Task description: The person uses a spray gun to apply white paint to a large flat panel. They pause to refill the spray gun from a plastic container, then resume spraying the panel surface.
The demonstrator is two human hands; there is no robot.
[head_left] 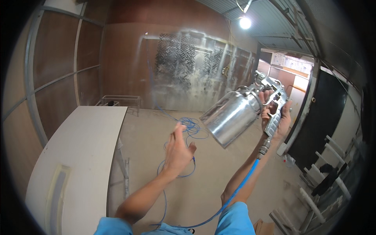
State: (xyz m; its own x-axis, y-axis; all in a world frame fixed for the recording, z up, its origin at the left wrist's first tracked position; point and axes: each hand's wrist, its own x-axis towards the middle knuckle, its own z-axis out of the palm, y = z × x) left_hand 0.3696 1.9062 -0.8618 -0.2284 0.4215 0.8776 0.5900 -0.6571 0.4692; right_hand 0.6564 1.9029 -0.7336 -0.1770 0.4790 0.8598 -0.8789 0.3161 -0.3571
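Observation:
A silver spray gun [274,88] is raised on the right, held by its grip in my right hand [284,117]. Its metal paint cup [234,116] hangs tilted toward the lower left. From the fitting under the grip a blue air hose [239,190] runs down past my right forearm toward my waist. My left hand [178,150] is lifted in the middle, apart from the gun, with nothing in it; its fingers are loosely bent and the thumb stands away from them.
A white panel [84,145] with a taped strip [57,196] lies on a stand at left. Coiled blue hose [190,125] rests on the floor [149,121]. White-coated racks [327,172] stand at right, near a dark door [323,117]. A lit bulb [245,22] hangs overhead.

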